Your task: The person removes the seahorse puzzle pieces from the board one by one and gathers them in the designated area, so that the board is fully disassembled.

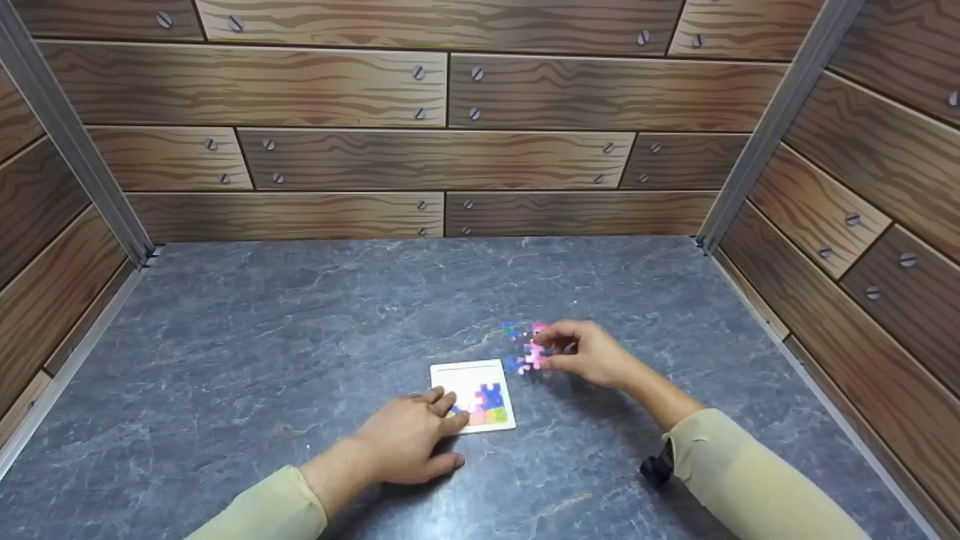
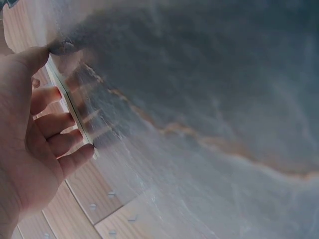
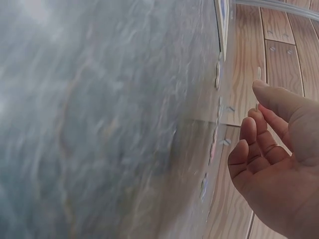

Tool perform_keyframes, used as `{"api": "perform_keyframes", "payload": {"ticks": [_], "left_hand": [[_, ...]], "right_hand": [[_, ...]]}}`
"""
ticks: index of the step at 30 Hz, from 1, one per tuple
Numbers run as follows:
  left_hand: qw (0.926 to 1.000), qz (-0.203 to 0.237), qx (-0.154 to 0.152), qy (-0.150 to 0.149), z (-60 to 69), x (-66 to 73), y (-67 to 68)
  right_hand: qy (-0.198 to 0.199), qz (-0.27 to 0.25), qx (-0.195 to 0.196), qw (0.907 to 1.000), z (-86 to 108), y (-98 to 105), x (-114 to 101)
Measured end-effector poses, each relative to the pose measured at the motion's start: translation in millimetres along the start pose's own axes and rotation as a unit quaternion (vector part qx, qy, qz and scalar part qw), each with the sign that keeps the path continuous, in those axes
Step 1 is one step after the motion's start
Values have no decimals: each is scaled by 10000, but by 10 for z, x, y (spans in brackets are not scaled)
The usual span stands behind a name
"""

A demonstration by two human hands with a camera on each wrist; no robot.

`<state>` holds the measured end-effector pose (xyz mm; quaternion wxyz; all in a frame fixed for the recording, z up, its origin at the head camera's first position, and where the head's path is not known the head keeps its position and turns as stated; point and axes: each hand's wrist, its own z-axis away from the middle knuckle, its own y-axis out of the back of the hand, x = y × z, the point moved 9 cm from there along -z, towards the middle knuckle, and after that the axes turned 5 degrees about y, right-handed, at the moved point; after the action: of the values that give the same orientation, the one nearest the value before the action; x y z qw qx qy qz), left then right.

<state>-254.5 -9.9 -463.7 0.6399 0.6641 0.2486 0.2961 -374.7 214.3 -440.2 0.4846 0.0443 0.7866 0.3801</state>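
A white square puzzle tray (image 1: pixel 469 365) lies on the tabletop, with several joined jigsaw pieces (image 1: pixel 490 395) along its right and lower part. My left hand (image 1: pixel 409 439) rests on its left side, fingers spread over the edge; in the left wrist view the fingertips (image 2: pixel 67 119) touch the tray's thin rim. To the right, my right hand (image 1: pixel 592 352) is raised over the loose jigsaw pieces (image 1: pixel 514 365). In the right wrist view its thumb and index finger pinch a thin puzzle piece (image 3: pixel 258 73), seen edge-on and lifted off the table. Its picture is hidden there.
Loose blue and pink pieces lie just beyond the tray's upper right corner, on the grey marbled tabletop (image 1: pixel 300 322). Wood-patterned panels (image 1: pixel 450 157) wall in the table at the back and both sides, with metal posts (image 1: pixel 772 112) at the corners.
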Motion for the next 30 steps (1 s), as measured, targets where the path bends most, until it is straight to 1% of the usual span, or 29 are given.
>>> {"api": "perform_keyframes", "payload": {"ticks": [2, 6, 10, 16, 30], "left_hand": [[10000, 7, -7, 10, -3, -3, -3], [10000, -14, -17, 18, -4, -5, -7], [10000, -26, -21, 21, -4, -6, -8], [9999, -26, -116, 54, -1, -12, -23], [9999, 51, -122, 33, 1, -13, -25]], "right_hand": [[2, 52, 21, 10000, 21, 20, 29], [-123, 143, 78, 9998, 56, 51, 88], [-253, 130, 97, 9995, 83, 71, 131], [-400, 124, 72, 9991, 118, 77, 180], [-450, 417, -141, 9980, 145, 51, 280]]}}
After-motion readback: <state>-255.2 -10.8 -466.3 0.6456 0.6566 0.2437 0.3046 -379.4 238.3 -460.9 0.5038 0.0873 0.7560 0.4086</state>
